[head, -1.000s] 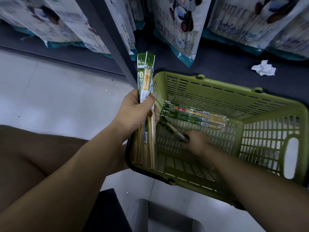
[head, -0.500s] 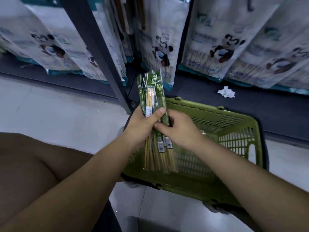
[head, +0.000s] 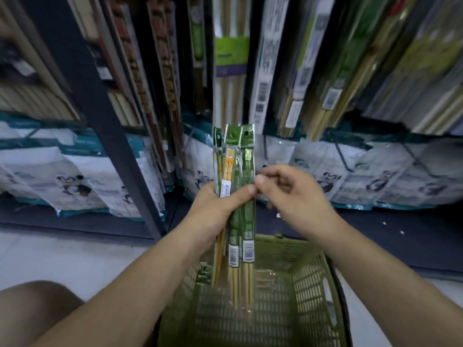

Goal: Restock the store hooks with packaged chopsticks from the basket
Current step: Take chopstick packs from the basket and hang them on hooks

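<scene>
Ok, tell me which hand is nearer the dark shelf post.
Left. The left hand, gripping the chopstick packs, sits right of the post; the right hand lies beyond the packs.

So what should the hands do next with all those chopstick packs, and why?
Probably the right hand should slide one pack out of the bunch. The left hand grips several chopstick packs upright above the basket, the right fingers sit at the bunch's right edge, and the hang holes on top look easiest to hook one pack at a time.
</scene>
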